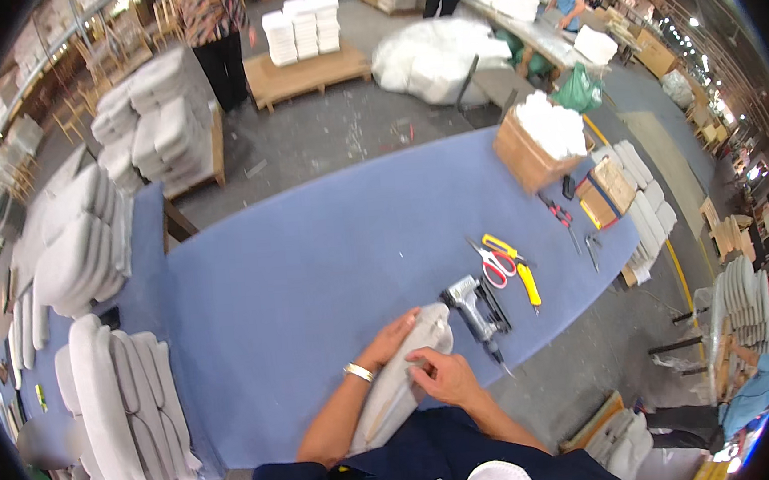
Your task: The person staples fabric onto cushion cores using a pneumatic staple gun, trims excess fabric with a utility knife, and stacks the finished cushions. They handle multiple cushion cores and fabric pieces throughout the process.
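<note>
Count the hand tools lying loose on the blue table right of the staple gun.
4: red-handled scissors and yellow-handled cutter beside the staple gun; red pliers and grey pliers farther right. Others may be hidden.
</note>
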{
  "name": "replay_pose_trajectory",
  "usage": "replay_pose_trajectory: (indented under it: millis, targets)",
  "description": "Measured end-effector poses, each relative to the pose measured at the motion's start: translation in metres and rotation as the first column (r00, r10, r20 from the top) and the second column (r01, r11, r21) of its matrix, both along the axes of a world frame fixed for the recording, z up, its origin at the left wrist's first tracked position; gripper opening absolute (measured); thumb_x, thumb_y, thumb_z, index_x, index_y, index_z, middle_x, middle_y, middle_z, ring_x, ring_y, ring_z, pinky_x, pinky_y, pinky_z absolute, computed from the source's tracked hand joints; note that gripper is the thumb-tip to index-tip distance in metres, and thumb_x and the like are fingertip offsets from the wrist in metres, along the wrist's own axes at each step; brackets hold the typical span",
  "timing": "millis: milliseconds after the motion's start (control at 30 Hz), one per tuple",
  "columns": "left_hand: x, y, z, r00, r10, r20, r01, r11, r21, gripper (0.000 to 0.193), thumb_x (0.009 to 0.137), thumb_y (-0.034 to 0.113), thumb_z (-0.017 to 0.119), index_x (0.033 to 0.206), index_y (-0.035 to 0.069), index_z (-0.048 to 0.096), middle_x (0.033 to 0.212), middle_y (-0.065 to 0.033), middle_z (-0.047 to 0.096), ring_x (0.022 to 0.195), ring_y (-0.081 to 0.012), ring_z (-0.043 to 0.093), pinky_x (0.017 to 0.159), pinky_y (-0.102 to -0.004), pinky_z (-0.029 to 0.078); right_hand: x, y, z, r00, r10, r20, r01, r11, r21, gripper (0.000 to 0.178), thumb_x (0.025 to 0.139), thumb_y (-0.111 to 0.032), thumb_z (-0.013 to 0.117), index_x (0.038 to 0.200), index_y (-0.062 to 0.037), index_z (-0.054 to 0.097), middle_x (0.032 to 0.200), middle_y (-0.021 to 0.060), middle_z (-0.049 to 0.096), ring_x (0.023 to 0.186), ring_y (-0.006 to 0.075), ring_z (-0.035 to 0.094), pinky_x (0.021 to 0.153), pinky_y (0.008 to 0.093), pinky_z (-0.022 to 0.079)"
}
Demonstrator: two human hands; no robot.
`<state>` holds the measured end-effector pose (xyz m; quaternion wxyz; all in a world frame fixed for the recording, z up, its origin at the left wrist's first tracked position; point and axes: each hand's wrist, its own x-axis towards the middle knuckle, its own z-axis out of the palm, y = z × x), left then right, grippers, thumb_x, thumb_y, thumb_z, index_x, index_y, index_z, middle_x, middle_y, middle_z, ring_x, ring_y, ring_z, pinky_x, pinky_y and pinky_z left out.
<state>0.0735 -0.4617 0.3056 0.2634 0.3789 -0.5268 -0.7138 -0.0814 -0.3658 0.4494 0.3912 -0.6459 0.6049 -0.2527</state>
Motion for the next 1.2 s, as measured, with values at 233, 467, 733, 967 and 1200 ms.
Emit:
replay_pose_trajectory:
  millis: [233, 467, 733, 967, 1200]
  targets:
    - [0.002, 0.014, 0.025, 0.983, -0.058, 0.173, 0.067, 0.997, -0.046, 0.065, 0.111, 0.054, 0.038, 0.158, 0.009, 0.044, 0.160, -0.0121, 0.046, 0.147, -0.0224, 0.041, 0.123, -0.0360, 0.030, -0.032, 0.000, -0.032, 0.938, -0.272, -0.215, 0.274, 0.961, -0.022, 0.041, 0.096, -0.043, 0.066, 0.084, -0.0041, 0.069, 0.072, 0.0161, 0.071, 0.070, 0.0393, 0.071, 0.067, 0.0476, 0.054]
    - [-0.013, 0.012, 0.002, 0.993, -0.080, 0.088, 0.080, 0.997, 0.005, 0.067, 0.111, 0.052, 0.040, 0.161, 0.008, 0.037, 0.158, -0.0107, 0.047, 0.144, -0.0193, 0.042, 0.120, -0.0353, 0.033, -0.027, 0.007, -0.060, 0.742, -0.565, 0.361, 0.548, 0.821, 0.158, 0.042, 0.094, -0.040, 0.075, 0.079, -0.0017, 0.064, 0.068, 0.0075, 0.066, 0.060, 0.0186, 0.067, 0.054, 0.0362, 0.051]
    - [-0.018, 0.009, 0.021, 0.976, -0.148, 0.159, 0.156, 0.987, -0.042, 0.068, 0.111, 0.055, 0.036, 0.164, 0.014, 0.032, 0.162, -0.0109, 0.042, 0.145, -0.0202, 0.041, 0.121, -0.0360, 0.032, -0.021, -0.004, -0.092, 0.825, -0.524, 0.214, 0.521, 0.850, 0.073, 0.044, 0.097, -0.039, 0.071, 0.078, 0.0003, 0.063, 0.067, 0.0092, 0.066, 0.061, 0.0157, 0.058, 0.057, 0.0350, 0.047]
    - [-0.003, 0.009, 0.041, 0.947, -0.183, 0.266, 0.213, 0.973, -0.090, 0.073, 0.111, 0.057, 0.029, 0.168, 0.012, 0.018, 0.173, -0.0139, 0.020, 0.159, -0.0270, 0.019, 0.128, -0.0379, 0.017, -0.015, -0.022, -0.123, 0.755, -0.358, 0.550, 0.367, 0.925, 0.099, 0.032, 0.110, -0.032, 0.055, 0.096, -0.0049, 0.066, 0.073, -0.0020, 0.060, 0.063, 0.0080, 0.055, 0.057, 0.0279, 0.045]
    - [-0.008, 0.024, 0.042, 0.845, -0.086, 0.528, 0.280, 0.912, -0.299, 0.080, 0.108, 0.050, 0.046, 0.164, 0.002, 0.016, 0.167, -0.0274, 0.026, 0.156, -0.0400, 0.026, 0.128, -0.0442, 0.020, -0.024, -0.025, -0.132, 0.439, -0.377, 0.816, 0.196, 0.926, 0.323, 0.027, 0.109, -0.026, 0.057, 0.093, -0.0065, 0.065, 0.078, -0.0010, 0.061, 0.070, 0.0079, 0.058, 0.062, 0.0277, 0.049]
